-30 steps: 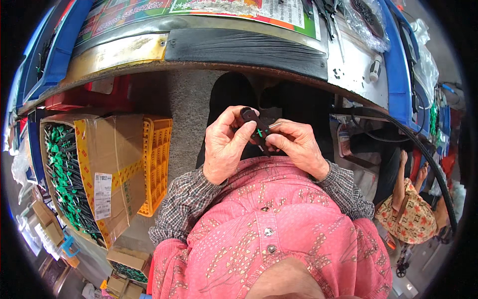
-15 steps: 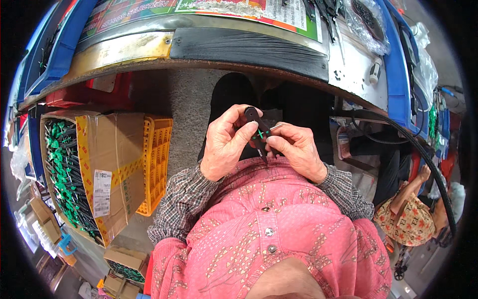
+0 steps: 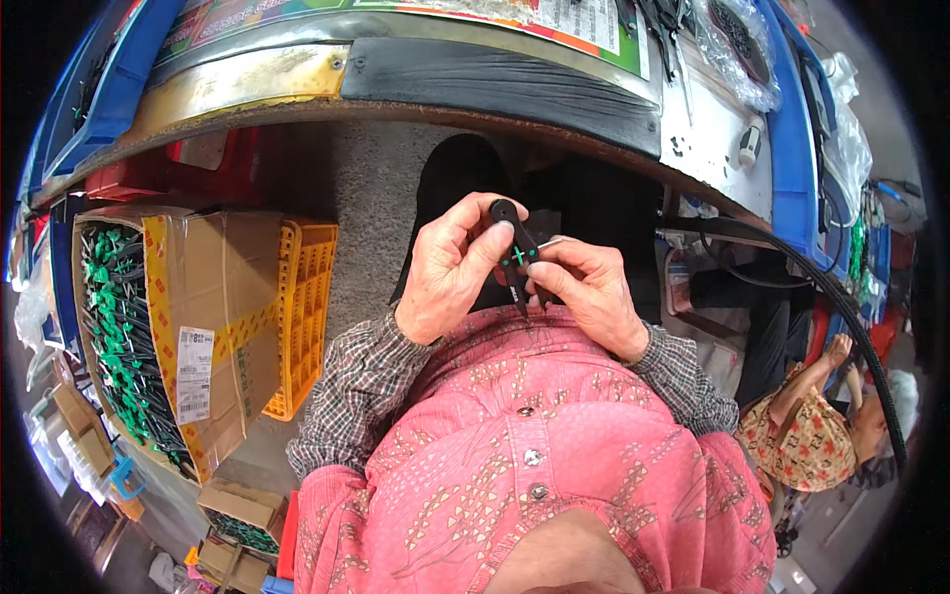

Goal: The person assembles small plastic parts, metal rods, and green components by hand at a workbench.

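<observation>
Above my lap is a black plastic piece with a round end, narrow pointed legs and small green marks, one of them cross-shaped. My left hand pinches its round end between thumb and fingers. Closed on the other side of the piece is my right hand, thumb and forefinger next to the green marks. Its fingers cover part of the black piece, and whether they hold anything else small I cannot make out.
Ahead is a workbench edge, with a small white bottle and blue bins at right. A carton of black-and-green pieces and an orange crate stand at left. Another person sits at right.
Two pointed legs now show apart at the piece's lower end, where one stood out before. Both hands keep their grip, and the whole view has shifted slightly.
</observation>
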`<move>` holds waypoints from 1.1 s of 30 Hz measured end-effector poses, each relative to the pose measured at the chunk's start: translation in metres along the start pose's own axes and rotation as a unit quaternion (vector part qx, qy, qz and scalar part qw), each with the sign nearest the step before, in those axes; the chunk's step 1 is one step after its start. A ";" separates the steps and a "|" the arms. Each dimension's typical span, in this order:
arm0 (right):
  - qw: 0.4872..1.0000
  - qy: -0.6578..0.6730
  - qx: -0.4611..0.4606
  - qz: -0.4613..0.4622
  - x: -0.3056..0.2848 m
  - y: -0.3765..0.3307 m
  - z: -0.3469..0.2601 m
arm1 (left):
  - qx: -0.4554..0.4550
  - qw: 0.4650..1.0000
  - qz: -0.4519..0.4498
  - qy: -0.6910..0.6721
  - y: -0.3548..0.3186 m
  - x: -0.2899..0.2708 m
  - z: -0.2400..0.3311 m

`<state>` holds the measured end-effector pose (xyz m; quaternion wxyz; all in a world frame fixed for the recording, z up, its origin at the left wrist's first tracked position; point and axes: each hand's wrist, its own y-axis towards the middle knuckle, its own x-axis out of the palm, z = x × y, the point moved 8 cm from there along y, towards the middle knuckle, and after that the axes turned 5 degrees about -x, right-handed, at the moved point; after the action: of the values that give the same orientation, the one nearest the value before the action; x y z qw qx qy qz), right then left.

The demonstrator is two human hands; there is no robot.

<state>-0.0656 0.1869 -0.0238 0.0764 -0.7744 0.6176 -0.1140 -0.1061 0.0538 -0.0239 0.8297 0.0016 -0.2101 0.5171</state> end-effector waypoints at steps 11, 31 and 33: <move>0.999 0.030 0.022 -0.011 0.001 0.001 0.001 | -0.037 0.998 0.005 -0.051 0.010 -0.002 -0.007; 1.000 0.000 0.025 0.019 0.003 0.014 -0.011 | -0.047 0.998 -0.006 -0.041 0.010 -0.001 -0.009; 1.000 -0.012 0.013 0.014 0.003 0.015 -0.012 | -0.042 0.998 -0.010 -0.052 0.010 -0.001 -0.011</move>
<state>-0.0821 0.1809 -0.0162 0.0960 -0.7658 0.6260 -0.1116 -0.1115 0.0599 -0.0366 0.8221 -0.0044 -0.2743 0.4989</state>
